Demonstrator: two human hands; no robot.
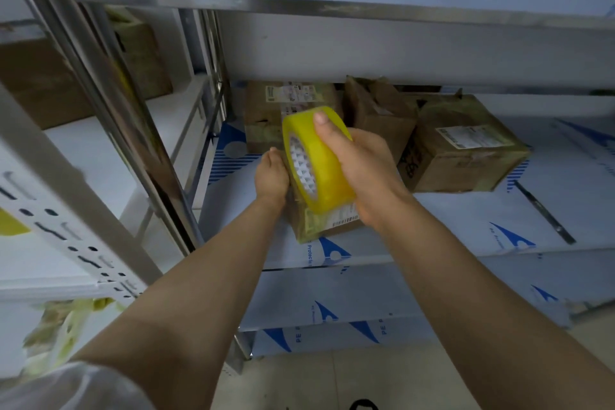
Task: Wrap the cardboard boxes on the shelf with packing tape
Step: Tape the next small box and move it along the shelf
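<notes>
**Tape roll held over a box near the shelf's front edge: slip and snag risks**

The fingers [322,125] of the right hand [366,173] are curled round the roll of yellow packing tape [327,176]. The thumb lies across the top of its outer face and the rest wrap the far side, so the roll stands on edge with its white core turned to the left. The left hand [271,175] is folded in against the left side of the small brown cardboard box [321,226] under the roll. The roll hides the contact, so I cannot tell whether that hand grips the box or only steadies it.

The box sits close to the front edge of the film-covered white metal shelf [439,226], towards its left end, and already shows glossy yellowish tape and a barcode label. No free tape end is visible. If the tape is pulled hard, the light box could be dragged towards the front edge and tip off, since little seems to pin it. A loose end could also fold back on itself or stick to the shelf's protective film. The thumb pressing on the roll's face may brake its turning and make the pull jerky.

Both forearms reach forward and slightly up from the bottom corners, converging on the box, the right wrist bent inward. Three larger brown cardboard boxes [466,150] stand well behind, along the shelf's back edge.
</notes>
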